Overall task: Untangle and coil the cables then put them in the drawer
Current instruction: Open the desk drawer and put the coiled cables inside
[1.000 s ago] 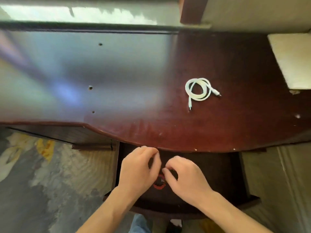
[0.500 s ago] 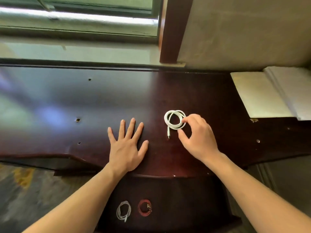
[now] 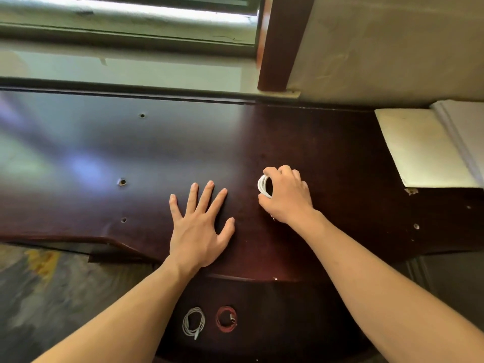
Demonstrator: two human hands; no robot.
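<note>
A coiled white cable (image 3: 262, 186) is on the dark wooden desk (image 3: 327, 158), tipped up on edge. My right hand (image 3: 286, 196) grips it with curled fingers; most of the coil is hidden under the hand. My left hand (image 3: 203, 226) lies flat on the desk to the left, fingers spread. Below the desk edge, the open drawer (image 3: 288, 315) holds a coiled grey-white cable (image 3: 193, 322) and a coiled red cable (image 3: 226, 318) side by side.
A white panel (image 3: 419, 148) lies on the desk at the far right. A window sill and a wooden post (image 3: 282, 43) run along the back. Small holes (image 3: 121, 182) dot the desk's left part. Patterned floor shows at lower left.
My right hand has closed round the white coil and tipped it up off the desk. My left hand stays flat in the same spot. A second ago both hands were in the drawer.
</note>
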